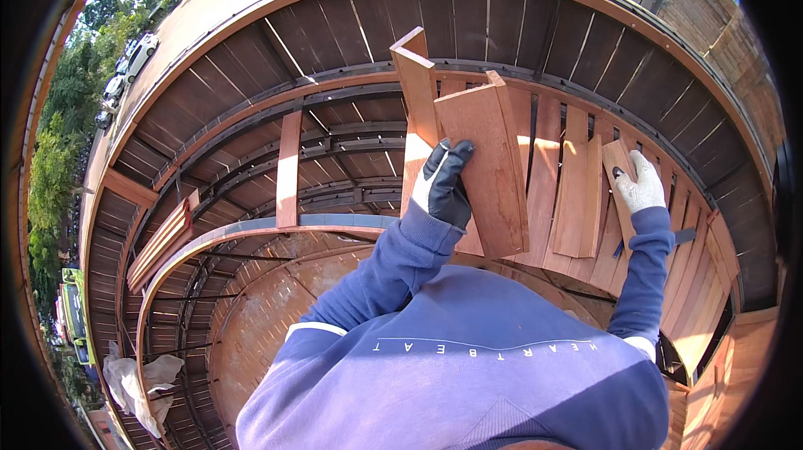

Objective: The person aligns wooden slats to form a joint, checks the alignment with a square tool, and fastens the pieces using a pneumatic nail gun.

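Nearest item: blue sweatshirt [468, 366] of the person, filling the lower middle of the view; both sleeves rise from it toward the boards.
Left hand [443, 184]: gloved, dark palm with pale back; fingers closed over the lower left edge of the short board; firm hold.
Short board [485, 170]: reddish-brown timber, flat and smooth, squared ends, pale edge lit by sun; held tilted, upper end leaning left, in front of the slatted run; just right of the upright plank and overlapping it.
Upright plank [416, 90]: same reddish wood, narrower, standing on end behind the short board; top end cut square; whether the left hand also grips it cannot be told.
Right hand [640, 186]: pale glove; fingers curled onto the top of a small slat; grip closed.
Small slat [619, 167]: light brown, narrow, leaning among the laid slats at the right.
Laid slats [569, 191]: row of reddish boards side by side, gaps between them, sunlit.
Dark frame rails [335, 140]: curved metal bars to the left, one lone vertical slat across them.
Surround: dark brown fence boards [468, 11] behind; crumpled white sheet [138, 379] lower left; parked cars [134, 57] far left.
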Demonstrator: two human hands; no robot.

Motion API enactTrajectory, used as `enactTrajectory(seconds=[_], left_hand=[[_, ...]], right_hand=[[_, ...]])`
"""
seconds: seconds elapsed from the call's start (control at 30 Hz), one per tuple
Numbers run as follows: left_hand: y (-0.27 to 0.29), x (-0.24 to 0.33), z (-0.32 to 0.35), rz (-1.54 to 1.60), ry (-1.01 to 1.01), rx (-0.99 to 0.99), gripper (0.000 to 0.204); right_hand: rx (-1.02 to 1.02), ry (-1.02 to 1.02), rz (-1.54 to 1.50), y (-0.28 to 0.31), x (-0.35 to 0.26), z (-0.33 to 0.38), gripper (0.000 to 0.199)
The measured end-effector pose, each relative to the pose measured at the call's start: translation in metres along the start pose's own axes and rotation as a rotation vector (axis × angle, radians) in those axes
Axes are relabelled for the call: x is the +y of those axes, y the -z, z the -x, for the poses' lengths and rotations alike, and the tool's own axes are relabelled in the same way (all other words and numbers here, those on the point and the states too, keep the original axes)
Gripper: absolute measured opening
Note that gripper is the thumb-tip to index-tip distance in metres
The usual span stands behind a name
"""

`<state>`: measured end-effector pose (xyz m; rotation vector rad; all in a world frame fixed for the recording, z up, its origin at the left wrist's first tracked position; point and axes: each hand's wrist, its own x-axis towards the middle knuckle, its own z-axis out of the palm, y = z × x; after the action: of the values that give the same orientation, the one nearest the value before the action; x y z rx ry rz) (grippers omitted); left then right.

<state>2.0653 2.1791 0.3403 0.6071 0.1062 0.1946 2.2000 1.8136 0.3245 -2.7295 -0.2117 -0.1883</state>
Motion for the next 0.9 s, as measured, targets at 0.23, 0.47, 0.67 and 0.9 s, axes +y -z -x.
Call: enactTrajectory(seconds=[0.23,0.47,0.67,0.9], left_hand=[[-0.044,-0.016,-0.011,-0.042,0.089,-0.152,0.029],[-0.055,0.029,-0.012,-0.593,-0.107,-0.501,0.056],[0.027,0.088,-0.072,-1.048,-0.652,0.053,0.108],[0.069,0.044,-0.123,-1.287,-0.534,0.005,0.104]], right_hand=[[-0.029,0.22,-0.705,-0.023,-0.216,0.089,0.114],[0.192,0.17,-0.826,-0.071,-0.203,0.079,0.113],[0.188,-0.068,-0.991,-0.058,-0.156,0.086,0.081],[0.344,0.032,-0.886,-0.074,-0.143,0.058,0.074]])
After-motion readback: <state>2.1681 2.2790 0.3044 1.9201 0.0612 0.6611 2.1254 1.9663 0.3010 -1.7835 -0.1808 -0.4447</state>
